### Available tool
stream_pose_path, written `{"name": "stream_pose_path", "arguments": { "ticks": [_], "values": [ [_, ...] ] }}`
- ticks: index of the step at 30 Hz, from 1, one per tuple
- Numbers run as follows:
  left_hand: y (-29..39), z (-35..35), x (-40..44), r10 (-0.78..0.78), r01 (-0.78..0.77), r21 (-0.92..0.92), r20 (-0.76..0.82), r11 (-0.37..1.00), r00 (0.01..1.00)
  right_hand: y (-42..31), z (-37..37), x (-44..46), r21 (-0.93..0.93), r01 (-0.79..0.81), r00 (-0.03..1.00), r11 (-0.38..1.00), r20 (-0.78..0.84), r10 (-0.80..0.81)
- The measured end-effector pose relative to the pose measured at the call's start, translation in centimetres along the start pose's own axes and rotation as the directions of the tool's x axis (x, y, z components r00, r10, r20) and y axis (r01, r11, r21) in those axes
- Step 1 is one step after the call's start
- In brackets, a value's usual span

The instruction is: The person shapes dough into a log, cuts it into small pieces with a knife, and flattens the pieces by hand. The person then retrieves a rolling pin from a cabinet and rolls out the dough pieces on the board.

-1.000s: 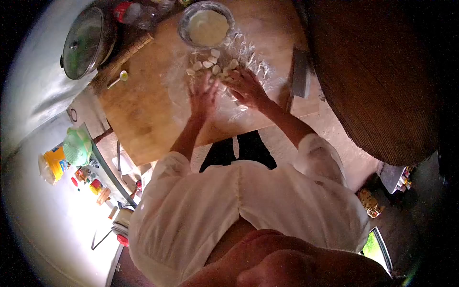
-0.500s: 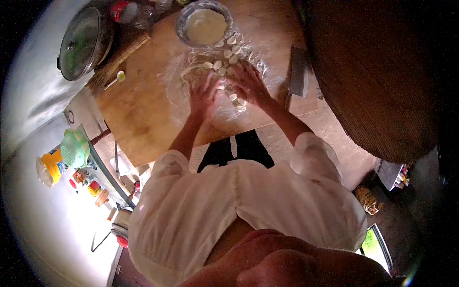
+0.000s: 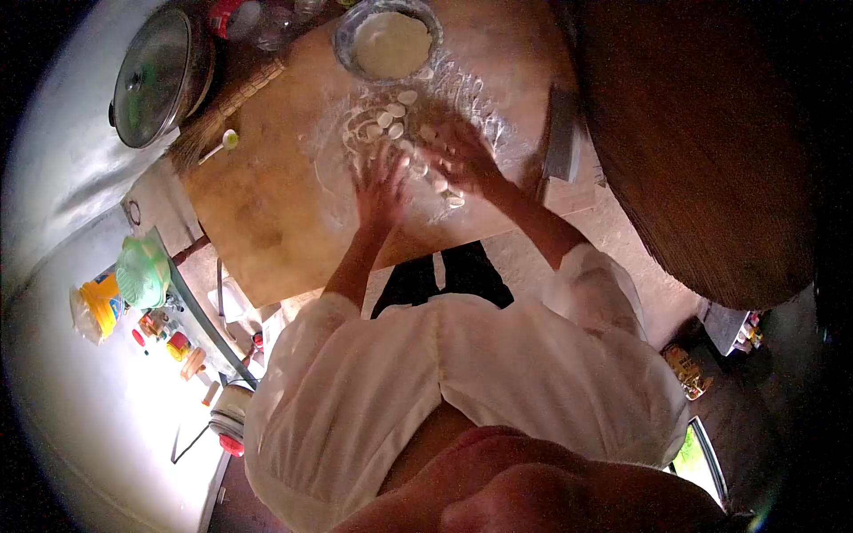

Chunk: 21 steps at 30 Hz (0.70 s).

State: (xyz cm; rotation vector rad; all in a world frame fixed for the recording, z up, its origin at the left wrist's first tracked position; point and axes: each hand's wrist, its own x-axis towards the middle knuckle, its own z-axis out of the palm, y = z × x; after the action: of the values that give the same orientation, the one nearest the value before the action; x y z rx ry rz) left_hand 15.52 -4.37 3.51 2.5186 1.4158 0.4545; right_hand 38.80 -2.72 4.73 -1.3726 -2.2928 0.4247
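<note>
Toward the left edge of the wooden board [image 3: 267, 204], a spoon [image 3: 230, 139] lay well apart from the work. The left hand [image 3: 382, 188] was palm down nearer the board's near edge, fingers spread; whether it touched anything underneath, I could not tell. Between and just beyond the hands lay the dough pieces [image 3: 396, 131], with a bowl [image 3: 345, 55] of pale powder farther off. The right hand [image 3: 462, 158] was blurred, fingers also apart, no pinch discernible. The step in hand looked like working the pieces through flour; the next move seemed to call for light, loose fingers, lest soft rounds stick or squash. The pieces looked small, pale, flattened and roughly oval, a few running toward the near edge.
</note>
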Motion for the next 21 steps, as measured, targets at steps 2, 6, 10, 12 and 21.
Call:
{"name": "stream_pose_path", "arguments": {
  "ticks": [2, 6, 10, 12, 21],
  "values": [
    [-1.8, 1.0, -4.3, -0.223, 0.222, 0.117, -0.004, 0.968, 0.975, -0.5, 1.4, -1.4, 0.089, 0.087, 0.996, 0.992, -0.027, -0.085],
    [-3.2, 2.1, -1.0, -0.261, 0.260, -0.028, -0.123, 0.965, 0.957, 2.9, 3.9, 1.0, 0.032, 0.093, 0.996, 0.995, 0.003, -0.093],
    [-1.5, 4.0, 7.8, -0.229, 0.205, -0.143, -0.177, 0.968, 0.957, 7.8, 1.9, 4.7, -0.143, -0.221, 0.960, 0.965, -0.209, 0.189],
    [0.0, 5.5, 8.7, -0.072, 0.064, -0.043, -0.227, 0.997, 0.971, 8.3, 1.8, 5.3, -0.086, -0.269, 0.932, 0.959, -0.275, 0.237],
    [-1.6, 1.6, -0.9, 0.074, -0.072, -0.031, 0.070, 0.997, 0.995, -1.5, 1.3, -5.4, 0.077, -0.048, 0.999, 0.996, -0.010, 0.049]
  ]
}}
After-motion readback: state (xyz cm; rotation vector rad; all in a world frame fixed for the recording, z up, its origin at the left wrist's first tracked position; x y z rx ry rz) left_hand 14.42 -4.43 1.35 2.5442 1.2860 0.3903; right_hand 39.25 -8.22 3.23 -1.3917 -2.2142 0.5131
